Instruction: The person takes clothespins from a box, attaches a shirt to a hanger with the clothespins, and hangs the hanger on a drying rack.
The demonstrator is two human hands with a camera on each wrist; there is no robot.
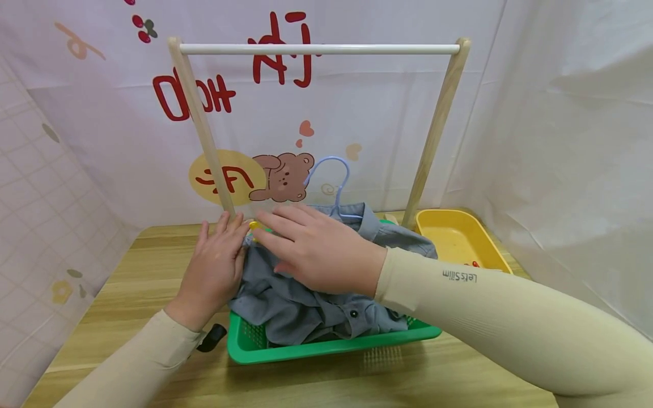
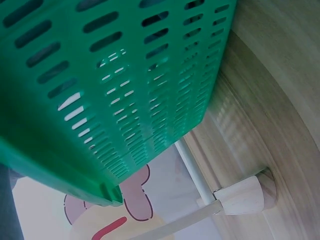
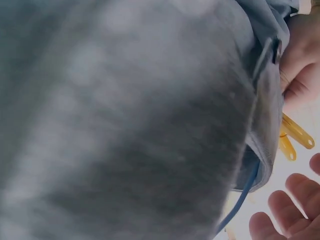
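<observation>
A grey-blue buttoned shirt [image 1: 306, 306] lies bunched in a green basket [image 1: 326, 352]. The blue hook of a clothes hanger [image 1: 348, 170] rises from its collar. At the basket's left side, my left hand [image 1: 216, 272] grips the shirt's edge; the right wrist view shows its thumb side against the cloth. A yellow clothespin [image 3: 296, 134] sticks out beside that hand; its jaws are hidden. My right hand [image 1: 311, 243] hovers over the shirt, its loosely extended fingers [image 3: 282, 207] near the clothespin and apart from it. Blurred cloth fills most of the right wrist view.
A wooden rack with a white rail [image 1: 316, 50] stands behind the basket. A yellow tray [image 1: 449, 238], with small red items at its near edge, is at the right. All stand on a wood-grain table [image 1: 168, 249]. Printed white cloth [image 1: 357, 102] hangs behind.
</observation>
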